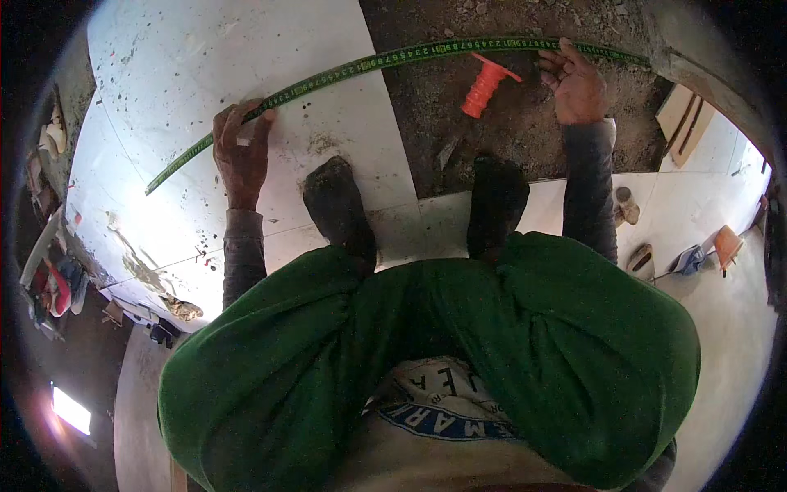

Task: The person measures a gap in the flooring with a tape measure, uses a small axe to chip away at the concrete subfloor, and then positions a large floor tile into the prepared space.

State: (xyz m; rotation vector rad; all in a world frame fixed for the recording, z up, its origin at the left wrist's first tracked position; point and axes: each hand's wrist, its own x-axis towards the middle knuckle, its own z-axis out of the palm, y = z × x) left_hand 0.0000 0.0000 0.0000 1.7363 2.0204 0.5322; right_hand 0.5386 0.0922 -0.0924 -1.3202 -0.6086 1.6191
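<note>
A long green tape measure blade [443,48] stretches in an arc from the pale tiles at the left to the wall base at the right. My left hand [238,164] is closed on the blade over the tiles, and its free end sticks out past the hand. Farther right, over the bare soil, my right hand [580,92] pinches the blade with its fingertips, the other fingers curled. An orange reel of string [485,85] lies on the soil between my hands, nearer the right one.
White floor tiles [344,123], spotted with dirt, border the rough soil [434,123]. A tan board [684,123] lies by the right wall. Shoes [641,260] and an orange-brown flat object [726,246] are on the right. Cloths and clutter [61,283] lie far left.
</note>
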